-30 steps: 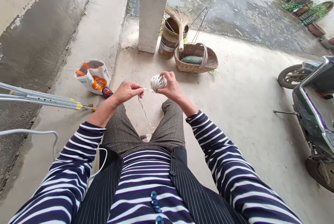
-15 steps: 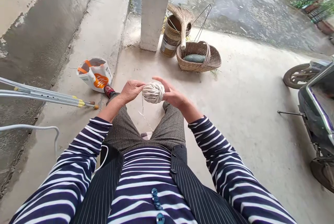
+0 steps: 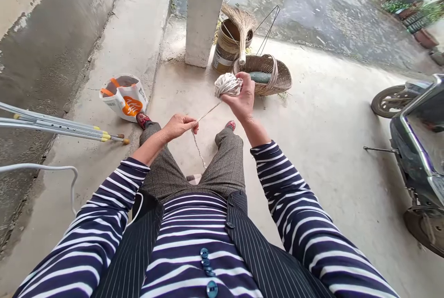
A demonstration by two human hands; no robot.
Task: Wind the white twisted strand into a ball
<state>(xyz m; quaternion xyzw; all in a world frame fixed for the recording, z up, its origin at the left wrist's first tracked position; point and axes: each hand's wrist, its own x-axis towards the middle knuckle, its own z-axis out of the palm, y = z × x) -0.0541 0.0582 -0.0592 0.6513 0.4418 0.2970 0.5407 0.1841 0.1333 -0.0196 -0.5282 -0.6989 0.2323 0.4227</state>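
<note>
A whitish ball of yarn (image 3: pixel 227 85) is gripped in my right hand (image 3: pixel 244 99), raised out in front, with the fingers around its right side. From its underside a strand of yarn (image 3: pixel 209 112) runs taut down to my left hand (image 3: pixel 181 126). The left thumb and forefinger pinch that strand. Below the pinch, the loose end hangs down between my knees, where its lower part is hidden. My legs in grey trousers (image 3: pixel 225 164) are spread on both sides of it.
A white and orange bag (image 3: pixel 121 99) stands by my left foot, near crutches (image 3: pixel 69 127). Ahead are a pillar (image 3: pixel 204 20), a bucket (image 3: pixel 224 52) with a straw broom (image 3: pixel 243 25), and a wicker basket (image 3: pixel 282 78) holding a green gourd (image 3: pixel 259 77). A scooter (image 3: pixel 412 145) is parked at right.
My right hand has carried the ball forward and to the right, away from the left hand. The left hand has shifted slightly right and down, and the strand between them is now stretched.
</note>
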